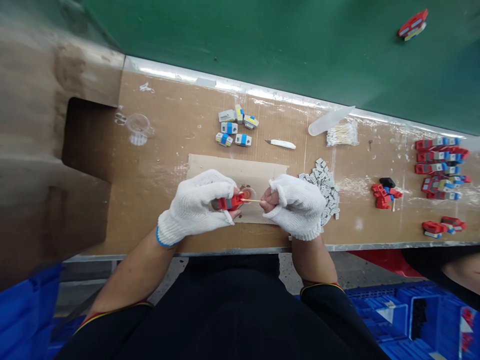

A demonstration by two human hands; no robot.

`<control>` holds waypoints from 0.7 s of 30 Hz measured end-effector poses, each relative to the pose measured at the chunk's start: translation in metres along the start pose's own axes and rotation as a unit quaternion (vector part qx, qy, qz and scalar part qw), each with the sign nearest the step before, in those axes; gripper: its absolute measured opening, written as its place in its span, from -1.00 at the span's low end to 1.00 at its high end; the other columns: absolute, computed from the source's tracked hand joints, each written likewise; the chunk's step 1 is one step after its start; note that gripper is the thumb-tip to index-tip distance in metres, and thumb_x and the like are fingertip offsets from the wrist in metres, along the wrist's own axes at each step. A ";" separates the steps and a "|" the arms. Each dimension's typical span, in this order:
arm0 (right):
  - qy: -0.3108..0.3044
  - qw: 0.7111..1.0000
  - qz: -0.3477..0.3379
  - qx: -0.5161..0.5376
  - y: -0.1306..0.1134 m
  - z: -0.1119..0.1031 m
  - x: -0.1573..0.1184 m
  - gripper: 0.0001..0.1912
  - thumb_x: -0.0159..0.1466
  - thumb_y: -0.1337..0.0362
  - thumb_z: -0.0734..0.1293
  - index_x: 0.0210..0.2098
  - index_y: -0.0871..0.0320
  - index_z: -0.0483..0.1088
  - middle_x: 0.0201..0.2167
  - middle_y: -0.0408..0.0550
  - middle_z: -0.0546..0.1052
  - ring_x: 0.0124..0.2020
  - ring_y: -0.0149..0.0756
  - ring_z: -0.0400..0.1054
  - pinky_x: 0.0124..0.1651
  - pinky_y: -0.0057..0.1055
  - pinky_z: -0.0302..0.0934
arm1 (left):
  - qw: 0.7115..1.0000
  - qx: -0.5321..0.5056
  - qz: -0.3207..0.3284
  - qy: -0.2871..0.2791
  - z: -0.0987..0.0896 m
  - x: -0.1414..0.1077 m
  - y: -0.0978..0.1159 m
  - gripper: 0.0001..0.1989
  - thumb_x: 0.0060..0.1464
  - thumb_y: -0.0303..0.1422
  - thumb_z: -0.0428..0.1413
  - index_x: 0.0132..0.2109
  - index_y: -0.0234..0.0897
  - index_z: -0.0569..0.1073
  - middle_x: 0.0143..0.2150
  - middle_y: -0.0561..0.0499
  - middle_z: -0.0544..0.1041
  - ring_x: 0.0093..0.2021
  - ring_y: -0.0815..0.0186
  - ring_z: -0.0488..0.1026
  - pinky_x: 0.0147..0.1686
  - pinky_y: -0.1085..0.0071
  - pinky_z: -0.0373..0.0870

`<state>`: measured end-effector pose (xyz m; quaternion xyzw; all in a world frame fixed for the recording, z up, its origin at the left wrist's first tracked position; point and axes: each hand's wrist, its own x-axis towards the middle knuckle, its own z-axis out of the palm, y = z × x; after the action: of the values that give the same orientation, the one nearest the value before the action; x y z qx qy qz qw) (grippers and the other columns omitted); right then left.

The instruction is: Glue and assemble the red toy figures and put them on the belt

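Note:
My left hand, in a white knit glove with bare fingertips, grips a red and grey plastic toy part. Across from it, my right hand, gloved the same way, pinches a cotton swab. The swab's far tip meets, or nearly meets, the right end of the red part; I cannot tell which. Just behind the swab tip is a small clear round dish, partly covered by the part. Both hands are over a sheet of cardboard. Small grey plastic pieces lie heaped beside my right hand.
Grey, blue and yellow blocks stand behind the cardboard, near a white-handled knife. A bag of cotton swabs lies farther right. Red toy assemblies line the right side. A clear cup sits at left. Another person's arm shows at lower right.

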<state>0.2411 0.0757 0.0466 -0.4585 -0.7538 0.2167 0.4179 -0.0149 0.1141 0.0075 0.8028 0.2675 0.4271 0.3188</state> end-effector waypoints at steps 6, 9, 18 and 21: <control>0.025 0.998 0.023 0.048 0.005 0.004 -0.006 -0.54 0.54 0.07 0.57 -0.46 0.04 0.52 -0.52 -0.20 0.55 -0.54 -0.39 0.36 -0.41 -0.35 0.37 | 1.000 -0.008 0.011 -0.013 0.000 0.003 0.001 -0.84 0.34 -0.27 0.50 -0.04 -0.09 0.69 -0.15 -0.03 0.83 -0.27 0.19 0.76 -0.26 0.34 0.76; 0.003 0.997 0.032 0.074 0.010 0.009 -0.013 -0.64 0.53 0.08 0.58 -0.40 0.01 0.63 -0.49 -0.19 0.59 -0.50 -0.32 0.41 -0.31 -0.27 0.50 | 1.000 -0.013 0.003 -0.016 0.000 0.005 0.003 -0.85 0.36 -0.25 0.49 -0.01 -0.09 0.71 -0.13 -0.02 0.84 -0.27 0.20 0.76 -0.26 0.35 0.76; -0.039 0.988 0.096 0.117 0.016 0.013 -0.016 -0.70 0.50 0.03 0.59 -0.33 -0.03 0.67 -0.46 -0.20 0.56 -0.43 -0.27 0.46 -0.29 -0.25 0.55 | 1.000 -0.021 0.007 0.004 0.002 0.003 0.002 -0.72 0.24 -0.37 0.56 0.02 -0.09 0.69 -0.08 0.00 0.86 -0.27 0.22 0.79 -0.26 0.35 0.79; -0.040 0.986 0.097 0.126 0.013 0.012 -0.013 -0.63 0.47 0.03 0.63 -0.41 0.00 0.62 -0.47 -0.20 0.56 -0.44 -0.29 0.46 -0.28 -0.26 0.55 | 1.000 -0.020 0.007 0.005 0.002 0.002 0.001 -0.68 0.23 -0.41 0.56 0.04 -0.10 0.67 -0.06 -0.02 0.86 -0.21 0.19 0.82 -0.22 0.32 0.82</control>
<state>0.2404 0.0708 0.0249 -0.4640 -0.6886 0.3675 0.4189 -0.0119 0.1140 0.0083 0.7957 0.2549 0.4390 0.3305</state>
